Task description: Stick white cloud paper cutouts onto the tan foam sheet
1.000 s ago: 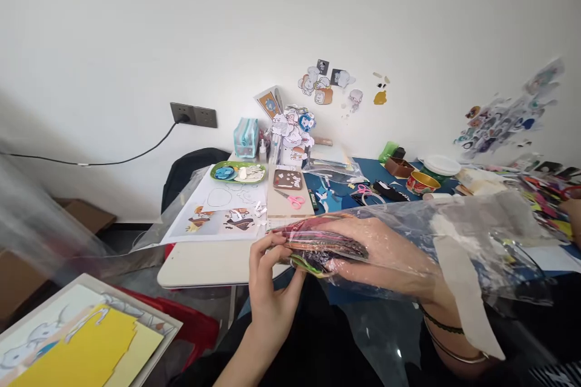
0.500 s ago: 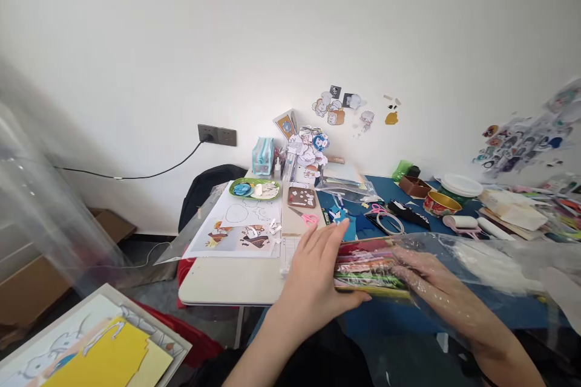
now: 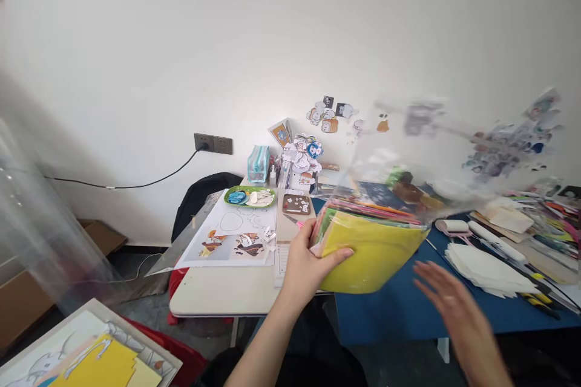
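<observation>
My left hand (image 3: 306, 266) grips the left side of a stack of coloured sheets (image 3: 374, 254), thumb across its yellow face. Red, orange, pink and green edges show along the top of the stack. A clear plastic bag (image 3: 390, 151) rises from it and flares up to the right, smeared by motion. My right hand (image 3: 454, 296) is apart from the stack, to its lower right. It holds nothing, and its blurred fingers reach out over the blue table.
The blue table (image 3: 376, 320) bears a pile of white sheets (image 3: 490, 269), a lint roller (image 3: 454, 228) and yellow-black tools. On the white table (image 3: 213, 293) at left are a green tray (image 3: 227, 193), drawings and scissors. A box of paper pieces (image 3: 167, 375) stands lower left.
The stack has tilted up, so its yellow face now shows. My right hand has come out of the plastic bag and moved down right. The bag's open end has swung upward.
</observation>
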A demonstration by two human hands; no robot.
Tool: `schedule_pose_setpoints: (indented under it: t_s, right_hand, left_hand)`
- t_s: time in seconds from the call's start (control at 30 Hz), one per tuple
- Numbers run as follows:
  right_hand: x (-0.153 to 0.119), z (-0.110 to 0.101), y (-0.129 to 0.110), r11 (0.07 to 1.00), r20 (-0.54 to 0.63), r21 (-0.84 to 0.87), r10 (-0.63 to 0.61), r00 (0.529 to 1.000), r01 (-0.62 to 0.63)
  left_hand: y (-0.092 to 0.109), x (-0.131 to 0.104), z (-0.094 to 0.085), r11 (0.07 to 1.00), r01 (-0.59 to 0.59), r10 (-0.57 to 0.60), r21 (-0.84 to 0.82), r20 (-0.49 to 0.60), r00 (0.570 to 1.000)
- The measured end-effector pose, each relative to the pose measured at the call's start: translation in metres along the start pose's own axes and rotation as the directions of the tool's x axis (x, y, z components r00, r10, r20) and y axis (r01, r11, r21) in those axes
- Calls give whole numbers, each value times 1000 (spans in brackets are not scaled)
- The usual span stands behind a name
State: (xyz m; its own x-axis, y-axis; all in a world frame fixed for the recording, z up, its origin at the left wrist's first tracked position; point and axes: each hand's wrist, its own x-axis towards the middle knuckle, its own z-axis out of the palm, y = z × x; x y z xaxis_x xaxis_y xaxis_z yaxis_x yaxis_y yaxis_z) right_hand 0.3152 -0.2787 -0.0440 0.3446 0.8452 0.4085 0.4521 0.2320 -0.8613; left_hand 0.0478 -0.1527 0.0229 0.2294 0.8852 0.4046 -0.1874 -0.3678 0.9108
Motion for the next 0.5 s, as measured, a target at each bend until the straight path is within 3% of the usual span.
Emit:
schedule_pose_setpoints:
  t_s: [0.1, 0.17, 0.27, 0.4, 0.5]
  right_hand:
    - [11, 64, -26, 954, -39, 246, 186, 982, -171]
    - [20, 82, -36, 908, -75, 321, 309, 948, -271]
    - [28, 85, -31, 857, -134, 378, 425, 895, -351]
    - [28, 87, -5, 826, -184, 441, 465, 866, -350]
    - [27, 93, 16, 770, -232, 537, 526, 818, -343]
  left_hand:
    - [-15, -1, 10, 966, 122, -114, -229, 52, 992]
    - [-25, -3, 15, 940, 167, -145, -298, 95, 985]
    - [-40, -4, 18, 924, 168, -125, -342, 145, 982]
    - [-58, -2, 16, 903, 184, -106, -389, 213, 971]
    - [-71, -4, 13, 913, 215, -144, -345, 221, 965]
